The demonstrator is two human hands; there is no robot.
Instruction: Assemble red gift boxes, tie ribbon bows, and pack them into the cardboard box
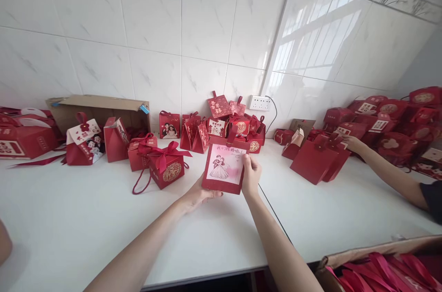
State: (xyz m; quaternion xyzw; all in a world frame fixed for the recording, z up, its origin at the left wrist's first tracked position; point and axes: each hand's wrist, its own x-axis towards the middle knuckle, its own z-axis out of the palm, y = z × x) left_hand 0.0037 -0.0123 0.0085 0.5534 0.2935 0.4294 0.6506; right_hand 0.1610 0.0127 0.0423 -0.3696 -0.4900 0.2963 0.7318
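Observation:
Between my hands, a red gift box (pixel 223 166) with a printed couple on a pale panel is held upright over the white table. My left hand (pixel 202 196) supports its lower left, the thumb lying along the bottom edge and the other fingers mostly hidden behind. On the right side, my right hand (pixel 251 173) grips the box with its thumb against the front and fingers curled at the edge. Just left of my left hand stands a red cube-shaped box (pixel 167 171) with a bow and a cord loop. Several red boxes (pixel 195 133) stand behind the held one.
At right, another person's hand (pixel 350 143) touches red bags (pixel 316 158). Red boxes pile up at far right (pixel 390 121). A cardboard box (pixel 100 104) stands back left; an open carton (pixel 376 250) of red ribbons is at lower right. A power strip (pixel 259 102) sits against the wall.

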